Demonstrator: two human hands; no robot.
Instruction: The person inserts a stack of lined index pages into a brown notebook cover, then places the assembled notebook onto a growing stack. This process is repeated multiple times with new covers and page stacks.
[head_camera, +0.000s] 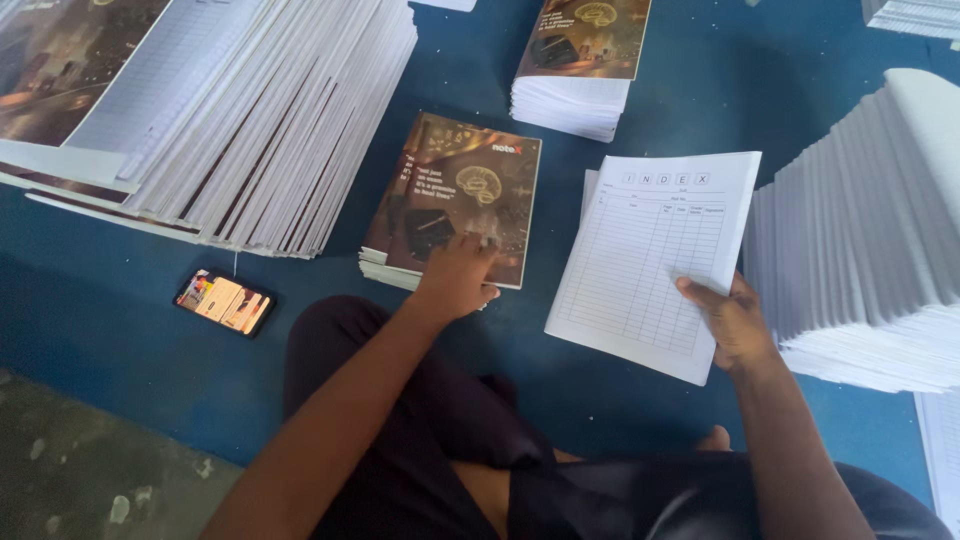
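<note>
My left hand (456, 279) rests fingers-down on the near edge of a small pile of brown-covered notebooks (455, 195) lying on the blue floor mat. My right hand (735, 320) grips the near right corner of a white block of ruled pages (655, 262) whose top sheet is a printed table; the block is held slightly tilted just above the mat. I sit cross-legged in dark trousers (430, 440) close behind both piles.
A large slumped heap of page blocks and covers (250, 120) fills the upper left. A tall stack of white pages (860, 240) stands at the right. Another covered notebook stack (580, 60) lies at top centre. A phone (224, 301) with a lit screen lies at my left.
</note>
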